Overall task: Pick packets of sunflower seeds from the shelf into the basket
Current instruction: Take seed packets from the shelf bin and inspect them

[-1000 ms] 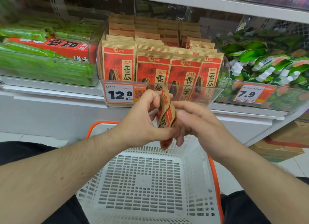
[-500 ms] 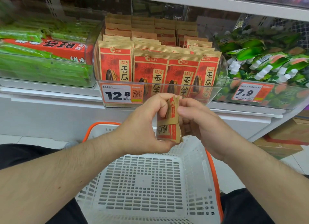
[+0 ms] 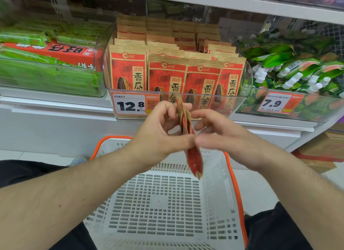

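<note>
Packet (image 3: 188,130) edge-on, pinched between left hand (image 3: 158,136) and right hand (image 3: 223,136), lower end dangling below the grip over basket (image 3: 230,175), seemingly for a drop.

i have just one view, a wide-angle camera worn on the head, looking forward and down. it sits close to the shelf (image 3: 242,122), whose front edge runs across the middle of the frame, with the upper shelf board along the top edge. the basket (image 3: 229,190) fills the lower centre, seen almost from above. both forearms enter from the bottom corners, and lines bow toward the frame's edges.
</note>
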Demonstrator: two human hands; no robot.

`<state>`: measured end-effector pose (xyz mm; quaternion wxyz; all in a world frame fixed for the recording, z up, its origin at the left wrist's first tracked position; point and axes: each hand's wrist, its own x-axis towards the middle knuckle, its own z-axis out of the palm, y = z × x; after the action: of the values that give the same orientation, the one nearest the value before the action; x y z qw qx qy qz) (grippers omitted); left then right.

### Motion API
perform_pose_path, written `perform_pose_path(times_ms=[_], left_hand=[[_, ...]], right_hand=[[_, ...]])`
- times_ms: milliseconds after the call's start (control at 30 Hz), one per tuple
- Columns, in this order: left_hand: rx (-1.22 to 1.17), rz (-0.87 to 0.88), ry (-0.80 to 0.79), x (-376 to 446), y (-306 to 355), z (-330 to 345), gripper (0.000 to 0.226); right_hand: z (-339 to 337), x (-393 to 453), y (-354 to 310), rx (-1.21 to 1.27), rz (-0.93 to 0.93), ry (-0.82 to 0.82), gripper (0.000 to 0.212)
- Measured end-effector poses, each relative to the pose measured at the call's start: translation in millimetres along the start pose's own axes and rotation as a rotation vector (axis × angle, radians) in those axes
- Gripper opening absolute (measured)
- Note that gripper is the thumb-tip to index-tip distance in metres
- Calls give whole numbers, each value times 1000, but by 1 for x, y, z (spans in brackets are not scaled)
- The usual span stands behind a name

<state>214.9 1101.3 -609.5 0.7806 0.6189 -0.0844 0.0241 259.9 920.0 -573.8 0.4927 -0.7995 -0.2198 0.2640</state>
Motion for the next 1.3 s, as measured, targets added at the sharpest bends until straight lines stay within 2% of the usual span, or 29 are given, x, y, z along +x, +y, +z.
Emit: perform_pose_path(times_ms=[67,167,200,267,300,367,433,500,567,700,833,1033,1300], left_hand=[[-174,-136,66,2,0,1,62],[-251,-331,102,4,1,2,60],[-202,-393,144,5,1,3,58],[38,-452,269,6,-2,1,56],[179,-426,316,6,-4,1,50],[397,-267,310,2,-3,0,34],[489,-43,191,-2,2,0,19],[531,140,45,-5,5,-1,15],[570,209,-64,-8,3,1,20],[476,89,-63,-8,2,6,18],[517,42,-88,-8,2,6,34],[534,41,-151,-9,4,3,56],[558,36,-245,-10,2,0,71]], right_hand=[[-3,-1,2,-63,49,-104,80],[7,-1,3,-52,115,-89,85],[11,0,4,-15,165,-72,79],[18,2,4,102,295,-60,56],[20,3,5,163,368,-67,48],[22,5,8,314,503,-117,60],[24,8,11,494,589,-173,76],[24,10,13,603,626,-193,78],[25,12,13,630,632,-187,76],[27,11,13,607,638,-120,70],[27,11,11,625,670,-93,76],[28,12,8,654,688,-59,95],[27,11,6,705,662,-26,88]])
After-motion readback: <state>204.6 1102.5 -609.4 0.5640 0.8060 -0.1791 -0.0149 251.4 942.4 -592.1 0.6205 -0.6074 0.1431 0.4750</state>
